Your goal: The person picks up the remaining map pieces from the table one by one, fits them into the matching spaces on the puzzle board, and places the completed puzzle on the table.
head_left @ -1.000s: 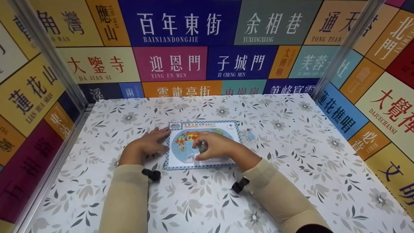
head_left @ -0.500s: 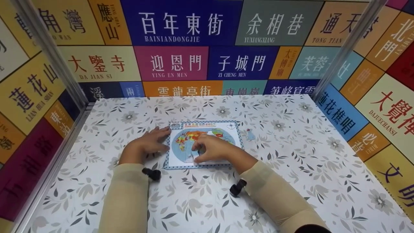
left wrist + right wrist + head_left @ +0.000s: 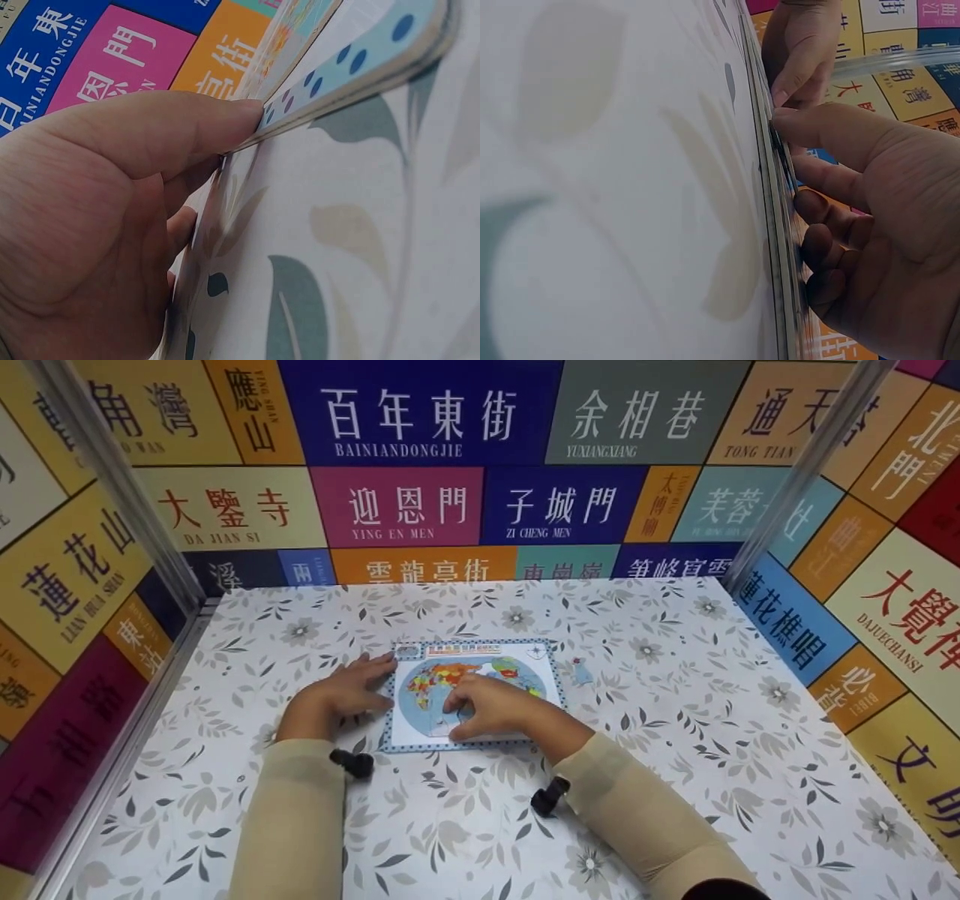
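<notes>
A world-map jigsaw puzzle board [image 3: 398, 744] with a dotted blue border lies flat on the table. My left hand [image 3: 341, 694] rests at its left side, fingers spread. In the left wrist view, the thumb [image 3: 232, 120] touches the board's edge. Over the lower middle of the map, my right hand [image 3: 499, 706] has thumb and index finger bent around a puzzle piece [image 3: 456, 718], mostly hidden by the fingers. From the right wrist view, the thumb tip is low against the board surface, with the other fingers curled above it.
One loose puzzle piece [image 3: 581, 672], light blue with a red spot, lies right of the board. A flower-patterned cloth covers the table [image 3: 465, 825]. Panels with large characters [image 3: 412, 506] stand behind and along both sides, with metal posts [image 3: 799, 480] at the corners.
My right hand has lowered slightly toward the board, and the puzzle piece between its fingers has gone down with it. The left hand stays where it was.
</notes>
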Action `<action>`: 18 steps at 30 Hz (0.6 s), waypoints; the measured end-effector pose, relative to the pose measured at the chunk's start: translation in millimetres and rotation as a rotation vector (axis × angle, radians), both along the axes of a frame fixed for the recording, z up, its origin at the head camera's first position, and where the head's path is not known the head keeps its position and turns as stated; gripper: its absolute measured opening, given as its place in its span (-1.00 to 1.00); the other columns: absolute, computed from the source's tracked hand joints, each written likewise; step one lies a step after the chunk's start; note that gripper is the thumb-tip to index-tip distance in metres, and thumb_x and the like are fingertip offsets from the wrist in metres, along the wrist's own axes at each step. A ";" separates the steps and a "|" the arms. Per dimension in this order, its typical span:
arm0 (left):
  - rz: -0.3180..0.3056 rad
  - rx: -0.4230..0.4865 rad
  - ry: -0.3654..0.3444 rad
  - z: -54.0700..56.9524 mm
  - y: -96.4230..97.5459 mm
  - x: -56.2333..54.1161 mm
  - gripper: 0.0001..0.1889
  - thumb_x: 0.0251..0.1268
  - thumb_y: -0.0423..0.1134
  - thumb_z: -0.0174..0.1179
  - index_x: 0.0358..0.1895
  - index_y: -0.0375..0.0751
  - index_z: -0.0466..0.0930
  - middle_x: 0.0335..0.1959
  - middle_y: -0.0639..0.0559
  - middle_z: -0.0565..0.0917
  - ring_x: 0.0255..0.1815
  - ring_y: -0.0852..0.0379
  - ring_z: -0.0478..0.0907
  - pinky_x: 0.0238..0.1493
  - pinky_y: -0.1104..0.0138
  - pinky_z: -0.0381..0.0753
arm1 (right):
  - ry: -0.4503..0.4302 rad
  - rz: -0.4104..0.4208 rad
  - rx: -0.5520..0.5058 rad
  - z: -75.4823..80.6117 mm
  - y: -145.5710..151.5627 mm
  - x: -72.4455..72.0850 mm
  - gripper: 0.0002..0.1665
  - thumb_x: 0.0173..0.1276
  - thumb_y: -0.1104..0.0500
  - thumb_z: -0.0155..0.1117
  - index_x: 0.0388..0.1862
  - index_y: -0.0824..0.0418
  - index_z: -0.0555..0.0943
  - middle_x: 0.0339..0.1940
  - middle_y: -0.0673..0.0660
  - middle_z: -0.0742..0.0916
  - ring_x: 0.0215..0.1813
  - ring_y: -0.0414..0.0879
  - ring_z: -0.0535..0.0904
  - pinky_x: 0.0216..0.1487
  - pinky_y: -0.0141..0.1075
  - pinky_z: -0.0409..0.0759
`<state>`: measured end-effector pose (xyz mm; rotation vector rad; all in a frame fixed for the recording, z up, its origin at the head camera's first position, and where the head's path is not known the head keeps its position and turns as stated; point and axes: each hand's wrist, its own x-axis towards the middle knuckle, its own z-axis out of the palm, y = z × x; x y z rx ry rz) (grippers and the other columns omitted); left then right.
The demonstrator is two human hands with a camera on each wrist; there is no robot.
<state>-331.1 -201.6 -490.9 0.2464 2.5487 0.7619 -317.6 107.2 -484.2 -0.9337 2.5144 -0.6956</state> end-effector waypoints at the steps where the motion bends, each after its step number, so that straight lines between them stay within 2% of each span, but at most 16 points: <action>1: -0.001 -0.002 0.003 -0.3 -0.1 0.0 -0.08 0.40 0.08 0.35 0.75 0.34 0.07 0.83 0.26 -0.11 0.86 -0.18 -0.44 0.72 -0.40 -0.46 | -0.004 -0.003 0.002 0.1 -0.3 0.3 -0.52 0.24 -0.12 0.66 0.09 -0.04 0.79 0.11 -0.05 0.69 0.14 -0.14 0.59 0.35 -0.14 0.59; 8: -0.018 0.009 0.021 -0.3 -0.3 1.7 -0.10 0.43 0.04 0.32 0.76 0.29 0.06 0.84 0.22 -0.10 0.86 -0.18 -0.44 0.74 -0.36 -0.49 | -0.005 -0.028 0.030 -0.3 -1.3 2.1 -0.51 0.24 -0.18 0.65 0.10 -0.11 0.77 0.16 -0.09 0.67 0.19 -0.16 0.59 0.43 -0.16 0.57; 18: -0.002 0.005 0.009 1.3 1.0 2.2 -0.09 0.41 0.05 0.34 0.75 0.30 0.07 0.83 0.24 -0.09 0.86 -0.14 -0.43 0.75 -0.34 -0.49 | -0.008 -0.033 0.012 1.7 -1.6 2.3 -0.54 0.22 -0.12 0.67 0.07 -0.08 0.78 0.12 -0.07 0.70 0.17 -0.14 0.61 0.38 -0.13 0.59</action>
